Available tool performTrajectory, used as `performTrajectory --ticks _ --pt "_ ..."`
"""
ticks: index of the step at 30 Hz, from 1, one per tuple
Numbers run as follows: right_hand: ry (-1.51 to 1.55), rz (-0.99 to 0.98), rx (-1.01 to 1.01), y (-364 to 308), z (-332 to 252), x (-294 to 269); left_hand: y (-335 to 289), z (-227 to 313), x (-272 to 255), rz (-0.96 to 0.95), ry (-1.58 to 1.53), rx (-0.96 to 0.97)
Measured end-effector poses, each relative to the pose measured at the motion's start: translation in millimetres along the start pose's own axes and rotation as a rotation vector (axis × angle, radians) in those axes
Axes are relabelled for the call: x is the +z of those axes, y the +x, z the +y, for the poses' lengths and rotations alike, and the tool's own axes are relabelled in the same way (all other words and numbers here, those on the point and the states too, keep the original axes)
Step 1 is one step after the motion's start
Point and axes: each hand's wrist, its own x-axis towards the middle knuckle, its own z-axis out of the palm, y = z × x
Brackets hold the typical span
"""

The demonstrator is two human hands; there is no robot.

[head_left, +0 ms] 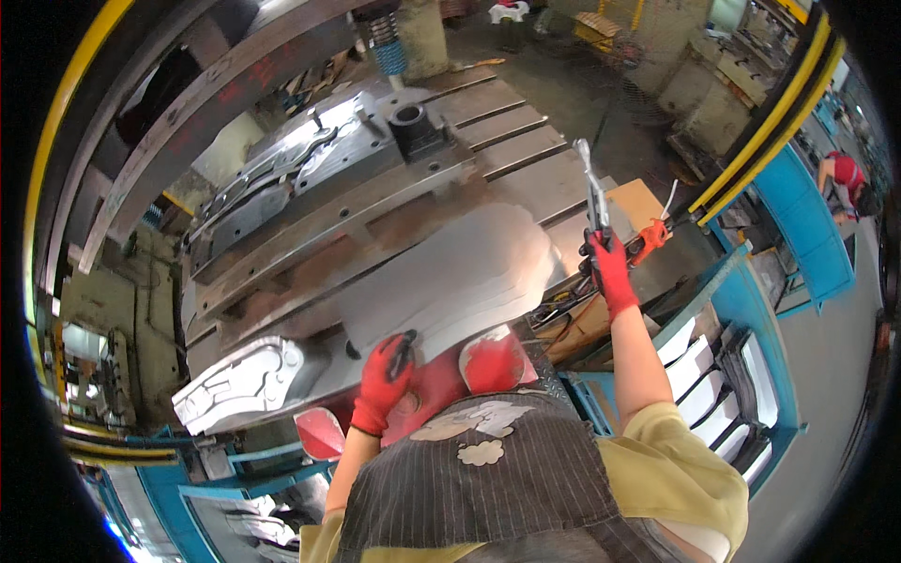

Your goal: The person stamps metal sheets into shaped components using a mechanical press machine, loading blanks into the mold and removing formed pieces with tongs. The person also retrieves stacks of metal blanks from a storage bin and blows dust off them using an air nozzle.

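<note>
A flat grey metal sheet (450,272) with a curved outline lies on the slotted press bed in front of me. My left hand (385,380), in a red glove with dark fingertips, is closed at the sheet's near edge; its fingers are partly hidden. On the right my raised right hand (608,267), also gloved in red, is closed around a long, slim silver hand tool (594,192) that points up and away from me. Near my left hand a shaped, shiny metal part (244,380) lies at the bed's near left.
Behind the sheet stands a steel die (319,159). A red box with rounded guards (493,361) sits close to my waist. An orange-handled object (649,239) lies beside my right hand. Blue racks (732,361) hold metal parts; a person in red (845,178) is far right.
</note>
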Motion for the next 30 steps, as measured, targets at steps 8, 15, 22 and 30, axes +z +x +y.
performTrajectory --ticks 8,15,22,30 --pt "-1.147 0.116 -0.214 50.3 59.6 -55.5 11.8 -26.4 -2.6 -0.003 0.047 -0.042" --pt "-1.335 0.178 -0.282 35.4 -11.3 -7.8 39.3 -85.4 -11.8 0.453 0.231 -0.262" --pt "-0.770 -0.294 -0.458 100.6 47.0 80.5 62.6 -173.5 4.0 0.638 -0.645 -0.555" --pt "-0.864 -0.041 -0.330 104.0 64.3 112.4 73.3 -162.7 -10.9 0.527 -0.474 -0.739"
